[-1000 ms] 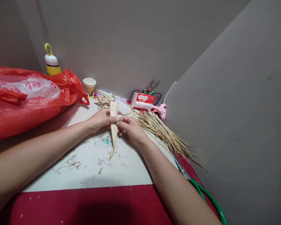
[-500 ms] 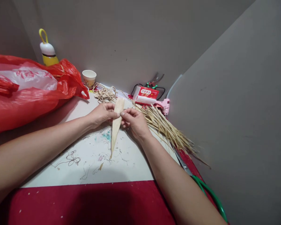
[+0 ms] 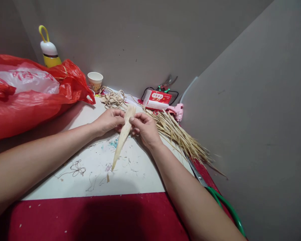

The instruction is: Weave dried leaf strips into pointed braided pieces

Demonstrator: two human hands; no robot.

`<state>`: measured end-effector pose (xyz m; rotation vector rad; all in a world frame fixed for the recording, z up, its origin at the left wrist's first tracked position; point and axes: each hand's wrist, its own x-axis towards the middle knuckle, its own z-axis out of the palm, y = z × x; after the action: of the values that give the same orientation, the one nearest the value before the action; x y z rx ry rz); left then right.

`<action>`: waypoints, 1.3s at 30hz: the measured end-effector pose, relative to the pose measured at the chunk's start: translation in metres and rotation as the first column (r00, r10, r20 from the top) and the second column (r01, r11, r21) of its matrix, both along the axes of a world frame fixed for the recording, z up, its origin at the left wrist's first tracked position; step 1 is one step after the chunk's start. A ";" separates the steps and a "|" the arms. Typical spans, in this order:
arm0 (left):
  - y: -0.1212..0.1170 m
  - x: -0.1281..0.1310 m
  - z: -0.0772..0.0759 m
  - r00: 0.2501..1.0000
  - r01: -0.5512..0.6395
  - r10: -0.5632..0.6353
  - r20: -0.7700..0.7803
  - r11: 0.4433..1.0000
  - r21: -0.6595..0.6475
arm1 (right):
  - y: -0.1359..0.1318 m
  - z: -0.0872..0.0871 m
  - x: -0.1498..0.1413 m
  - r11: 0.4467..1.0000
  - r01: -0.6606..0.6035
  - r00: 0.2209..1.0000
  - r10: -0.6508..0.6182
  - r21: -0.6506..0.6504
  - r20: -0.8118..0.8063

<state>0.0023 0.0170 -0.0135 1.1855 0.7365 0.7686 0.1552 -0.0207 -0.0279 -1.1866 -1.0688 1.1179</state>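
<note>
A pale, dry husk-like leaf, broad at the top and tapering to a point, is held between both hands above the white board. My left hand pinches its left edge between thumb and fingers. On the opposite edge, my right hand grips it the same way, thumb on top. The narrow tip hangs down toward me. Just beyond the hands lies a coil of twisted straw cord. A bundle of dry straw strips spreads out to the right of my right hand.
At left bulges a red plastic bag, with a yellow-and-white bottle behind it. A paper cup, a red tissue pack and a pink glue gun line the back. Green-handled scissors lie right; loose thread lies left.
The husk-like leaf has turned between my hands, its tip swinging left and its surface now looking creased. My hands have drawn slightly apart. The camera view has shifted a little.
</note>
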 end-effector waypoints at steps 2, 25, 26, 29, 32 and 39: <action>-0.001 0.001 -0.001 0.999 0.036 -0.035 -0.021 0.999 0.010 | 0.000 -0.001 -0.001 0.999 0.008 1.000 -0.009 0.038 0.015; 0.000 -0.002 -0.001 0.996 0.022 -0.002 -0.086 0.975 0.222 | -0.001 -0.001 0.002 0.998 -0.051 0.982 0.042 0.040 0.185; 0.000 -0.003 -0.001 0.993 0.011 0.021 -0.117 0.964 0.264 | -0.002 0.000 0.001 0.998 -0.047 0.978 0.037 0.043 0.203; 0.001 -0.003 -0.002 0.976 -0.001 0.082 -0.200 0.927 0.374 | -0.003 0.002 -0.001 0.998 -0.038 0.966 0.024 0.050 0.258; 0.000 -0.003 -0.003 0.958 0.001 0.133 -0.253 0.884 0.467 | -0.004 0.002 -0.003 0.997 -0.027 0.955 0.004 0.071 0.298; -0.003 -0.001 -0.002 0.960 -0.011 0.152 -0.233 0.857 0.515 | -0.004 0.000 -0.006 0.993 -0.001 0.942 -0.038 0.119 0.332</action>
<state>0.0009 0.0141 -0.0155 1.7768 0.8357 0.9196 0.1494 -0.0249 -0.0279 -1.3180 -1.3595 0.8422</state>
